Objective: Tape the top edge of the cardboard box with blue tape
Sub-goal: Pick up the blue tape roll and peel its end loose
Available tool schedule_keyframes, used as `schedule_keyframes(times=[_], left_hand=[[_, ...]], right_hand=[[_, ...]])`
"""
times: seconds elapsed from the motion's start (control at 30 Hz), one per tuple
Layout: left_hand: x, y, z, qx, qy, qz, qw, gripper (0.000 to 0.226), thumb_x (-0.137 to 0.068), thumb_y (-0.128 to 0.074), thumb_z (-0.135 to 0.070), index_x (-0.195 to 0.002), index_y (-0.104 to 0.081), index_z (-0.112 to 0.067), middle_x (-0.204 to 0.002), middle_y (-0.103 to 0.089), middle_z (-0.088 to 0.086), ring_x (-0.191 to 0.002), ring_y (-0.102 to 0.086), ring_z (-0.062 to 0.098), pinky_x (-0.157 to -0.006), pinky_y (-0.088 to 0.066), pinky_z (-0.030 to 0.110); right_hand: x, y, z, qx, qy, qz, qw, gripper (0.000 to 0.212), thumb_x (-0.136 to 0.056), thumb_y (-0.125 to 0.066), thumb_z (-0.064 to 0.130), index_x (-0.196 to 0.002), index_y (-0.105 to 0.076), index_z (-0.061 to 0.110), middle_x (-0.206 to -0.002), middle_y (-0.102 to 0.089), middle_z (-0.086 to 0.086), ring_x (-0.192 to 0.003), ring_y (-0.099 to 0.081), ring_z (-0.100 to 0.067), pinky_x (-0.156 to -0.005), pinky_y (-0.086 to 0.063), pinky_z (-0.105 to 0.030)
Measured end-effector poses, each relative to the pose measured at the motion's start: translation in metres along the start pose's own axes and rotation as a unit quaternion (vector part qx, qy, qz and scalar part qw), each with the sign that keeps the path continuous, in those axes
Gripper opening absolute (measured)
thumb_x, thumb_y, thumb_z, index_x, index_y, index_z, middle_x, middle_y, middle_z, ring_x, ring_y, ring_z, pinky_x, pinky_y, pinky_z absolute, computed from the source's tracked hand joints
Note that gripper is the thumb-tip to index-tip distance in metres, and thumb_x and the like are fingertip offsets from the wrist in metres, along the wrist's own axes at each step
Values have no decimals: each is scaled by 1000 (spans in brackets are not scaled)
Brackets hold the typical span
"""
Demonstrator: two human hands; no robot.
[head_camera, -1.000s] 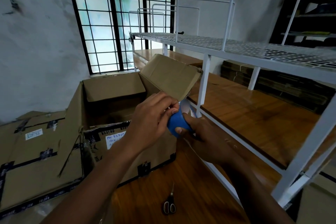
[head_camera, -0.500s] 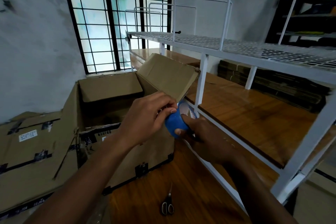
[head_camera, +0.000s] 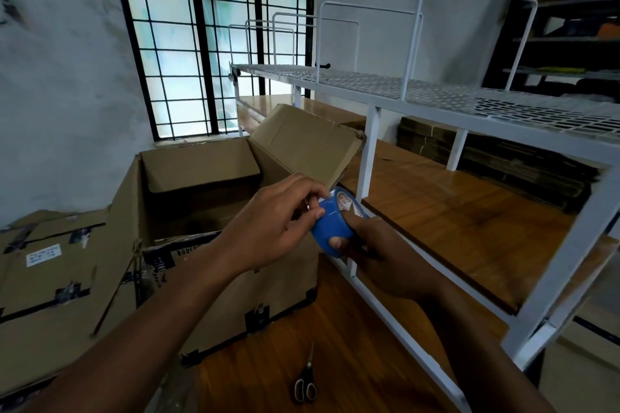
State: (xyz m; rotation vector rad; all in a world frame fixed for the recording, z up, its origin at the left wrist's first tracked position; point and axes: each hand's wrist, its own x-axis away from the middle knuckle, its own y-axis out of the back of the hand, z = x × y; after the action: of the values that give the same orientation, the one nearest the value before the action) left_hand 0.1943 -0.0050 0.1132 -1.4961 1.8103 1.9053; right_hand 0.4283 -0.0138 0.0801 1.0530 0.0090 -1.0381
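In front of the open cardboard box (head_camera: 214,211), a roll of blue tape (head_camera: 330,228) is held up between both hands, just beside the box's near right corner and under its raised right flap (head_camera: 305,141). The right hand (head_camera: 379,255) grips the roll from below, thumb pressed on the blue outer face and a finger through the core. The left hand (head_camera: 271,228) closes its thumb and fingertips in a narrow pinch on the roll's upper edge; whether they hold a loose tape end cannot be told. The box stands on a wooden floor (head_camera: 335,345) with all flaps open, black tape along its lower edges and a white label on its front. No blue tape shows on the box's top edge. A pair of scissors (head_camera: 306,386) lies on the floor near the person, apart from the box. Flattened cardboard (head_camera: 50,271) lies to the left. A white metal rack (head_camera: 436,100) stands to the right, and a barred window (head_camera: 214,40) is behind the box.
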Motion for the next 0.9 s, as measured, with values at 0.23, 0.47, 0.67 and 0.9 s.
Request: schedule_keyframes(times=[0.23,0.47,0.67,0.9], left_hand=[[-3,2,-4,-31,-12,-27,999,12,-102,-68,-20,-113,-73,-17,-103,-62,-16,-87,-60,1,-78,-47,17],[-9,12,-3,-114,-76,36,990,16,-106,-59,-25,-115,-69,-16,-106,-65,-4,-88,-60,7,-75,-50,25],[-14,15,-5,-132,-106,81,982,14,-107,-54,-25,-111,-63,-16,-102,-57,-4,-80,-52,8,-70,-42,23],[-8,6,1,-6,8,129,992,9,-95,-54,-32,-87,-50,-30,-83,-49,-16,-73,-50,9,-66,-38,23]], right_hand=[[1,3,-1,52,15,10,998,20,-108,-54,27,-123,-60,16,-99,-60,22,-88,-64,6,-73,-48,-11],[1,10,-2,74,6,56,996,19,-107,-54,32,-125,-56,27,-109,-59,24,-99,-62,9,-81,-46,-8],[0,13,-3,70,-9,93,993,24,-107,-52,38,-131,-55,34,-114,-62,19,-101,-64,2,-80,-50,-15],[2,11,-3,0,-35,91,995,24,-106,-50,35,-129,-57,32,-117,-66,12,-108,-67,-9,-90,-56,-28]])
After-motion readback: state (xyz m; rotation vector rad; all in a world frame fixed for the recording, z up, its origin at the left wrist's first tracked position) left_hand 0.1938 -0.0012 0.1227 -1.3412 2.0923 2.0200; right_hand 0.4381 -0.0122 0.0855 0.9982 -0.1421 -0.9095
